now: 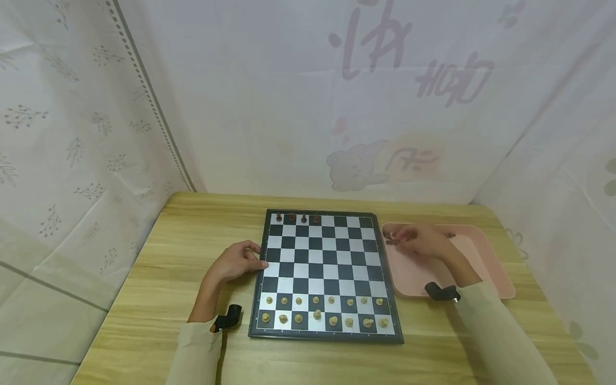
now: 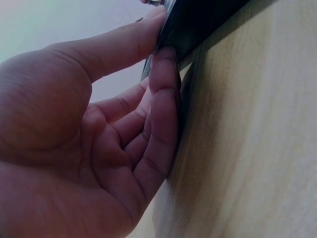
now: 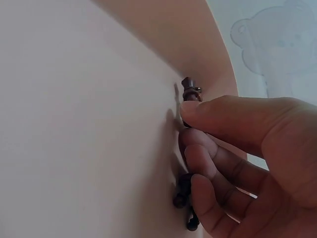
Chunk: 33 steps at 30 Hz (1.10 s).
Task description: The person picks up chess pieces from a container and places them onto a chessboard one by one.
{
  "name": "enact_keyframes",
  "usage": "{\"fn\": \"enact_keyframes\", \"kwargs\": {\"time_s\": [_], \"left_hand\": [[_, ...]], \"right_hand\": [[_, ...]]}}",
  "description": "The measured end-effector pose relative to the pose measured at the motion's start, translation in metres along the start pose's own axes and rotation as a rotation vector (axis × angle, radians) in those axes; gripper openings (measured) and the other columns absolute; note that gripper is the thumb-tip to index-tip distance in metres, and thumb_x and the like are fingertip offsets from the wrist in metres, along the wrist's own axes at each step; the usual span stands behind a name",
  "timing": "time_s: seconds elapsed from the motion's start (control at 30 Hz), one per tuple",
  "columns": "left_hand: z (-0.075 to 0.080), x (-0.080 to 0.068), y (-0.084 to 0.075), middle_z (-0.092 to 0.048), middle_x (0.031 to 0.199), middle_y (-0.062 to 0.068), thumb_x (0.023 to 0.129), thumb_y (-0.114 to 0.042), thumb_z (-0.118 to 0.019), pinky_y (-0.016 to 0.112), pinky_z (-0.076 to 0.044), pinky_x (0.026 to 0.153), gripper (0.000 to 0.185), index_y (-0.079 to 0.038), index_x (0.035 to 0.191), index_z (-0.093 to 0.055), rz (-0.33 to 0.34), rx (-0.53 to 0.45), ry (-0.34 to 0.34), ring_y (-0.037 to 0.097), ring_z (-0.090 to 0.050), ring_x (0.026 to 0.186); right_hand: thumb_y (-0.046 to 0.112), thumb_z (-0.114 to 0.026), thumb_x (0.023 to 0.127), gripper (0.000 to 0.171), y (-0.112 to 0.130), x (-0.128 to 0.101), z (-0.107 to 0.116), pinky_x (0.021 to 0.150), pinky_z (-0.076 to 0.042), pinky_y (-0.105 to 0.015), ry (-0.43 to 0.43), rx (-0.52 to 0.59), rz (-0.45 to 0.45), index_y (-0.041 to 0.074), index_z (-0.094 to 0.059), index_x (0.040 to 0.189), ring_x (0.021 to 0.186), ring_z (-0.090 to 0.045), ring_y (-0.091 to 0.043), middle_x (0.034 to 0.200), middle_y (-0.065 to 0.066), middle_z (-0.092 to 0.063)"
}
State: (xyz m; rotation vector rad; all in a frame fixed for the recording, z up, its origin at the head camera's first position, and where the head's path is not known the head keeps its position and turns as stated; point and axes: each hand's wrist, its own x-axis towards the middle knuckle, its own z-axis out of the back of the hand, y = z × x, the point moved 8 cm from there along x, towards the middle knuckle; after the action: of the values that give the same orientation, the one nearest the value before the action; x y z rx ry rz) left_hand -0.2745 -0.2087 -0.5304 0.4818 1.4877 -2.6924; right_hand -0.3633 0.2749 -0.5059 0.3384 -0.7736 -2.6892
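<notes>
At the pink tray's (image 1: 474,246) ten o'clock corner, the right hand (image 1: 423,240) pinches a dark chess piece (image 3: 190,90) that crowding neighbours (image 3: 183,191) could knock loose, while the left hand (image 1: 236,262), pinching the chessboard's (image 1: 322,256) nine o'clock edge, might topple pale chessmen (image 1: 315,300) by tugging.

I hold my left arm (image 1: 203,299) forward, left hand (image 1: 235,262) turned inward; in the wrist view I see its thumb (image 2: 114,52) stretched nearly straight, its fingers (image 2: 163,116) bent together opposite, palm (image 2: 47,181) showing. My right arm (image 1: 463,267) slants in, well apart; at the right hand (image 1: 423,241), thumb (image 3: 228,115) and forefinger (image 3: 198,139) pinch near their tips, the remaining fingers (image 3: 204,198) curled close beside them.
</notes>
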Motion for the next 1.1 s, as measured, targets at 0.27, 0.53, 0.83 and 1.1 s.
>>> {"fn": "enact_keyframes", "kwargs": {"time_s": [0.27, 0.53, 0.83, 1.1], "left_hand": [[-0.001, 0.000, 0.000, -0.069, 0.089, 0.009, 0.091, -0.020, -0.092, 0.037, -0.045, 0.076, 0.046, 0.002, 0.125, -0.070, 0.000, 0.002, 0.002, 0.025, -0.059, 0.084], [0.000, 0.000, 0.000, -0.067, 0.088, 0.009, 0.091, -0.020, -0.092, 0.037, -0.045, 0.075, 0.046, 0.002, 0.125, -0.069, 0.001, -0.003, 0.003, 0.025, -0.058, 0.083], [0.001, -0.001, -0.001, -0.067, 0.086, 0.009, 0.091, -0.017, -0.092, 0.036, -0.044, 0.074, 0.045, 0.003, 0.124, -0.069, 0.007, -0.017, 0.006, 0.025, -0.057, 0.081], [0.001, -0.001, -0.001, -0.067, 0.086, 0.008, 0.091, -0.018, -0.092, 0.036, -0.044, 0.074, 0.044, 0.002, 0.123, -0.069, 0.005, -0.015, 0.003, 0.024, -0.057, 0.081]], "right_hand": [[0.010, -0.078, 0.098, 0.014, -0.003, 0.000, 0.004, 0.075, -0.053, -0.039, 0.003, 0.069, -0.062, 0.006, -0.080, 0.112, 0.088, -0.066, -0.023, 0.108, -0.009, -0.077], [0.008, -0.078, 0.097, 0.022, 0.003, 0.002, 0.007, 0.064, -0.056, -0.037, -0.024, 0.196, -0.084, 0.003, -0.075, 0.118, 0.081, -0.066, -0.027, 0.111, -0.015, -0.075], [0.012, -0.080, 0.099, 0.021, 0.018, 0.009, 0.009, 0.056, -0.051, -0.035, -0.055, 0.220, -0.049, 0.006, -0.076, 0.119, 0.087, -0.066, -0.030, 0.115, -0.015, -0.076], [0.023, -0.084, 0.100, 0.029, 0.033, 0.020, 0.011, 0.083, -0.055, -0.037, -0.128, 0.193, 0.005, 0.006, -0.076, 0.122, 0.107, -0.070, -0.032, 0.119, -0.015, -0.076]]}}
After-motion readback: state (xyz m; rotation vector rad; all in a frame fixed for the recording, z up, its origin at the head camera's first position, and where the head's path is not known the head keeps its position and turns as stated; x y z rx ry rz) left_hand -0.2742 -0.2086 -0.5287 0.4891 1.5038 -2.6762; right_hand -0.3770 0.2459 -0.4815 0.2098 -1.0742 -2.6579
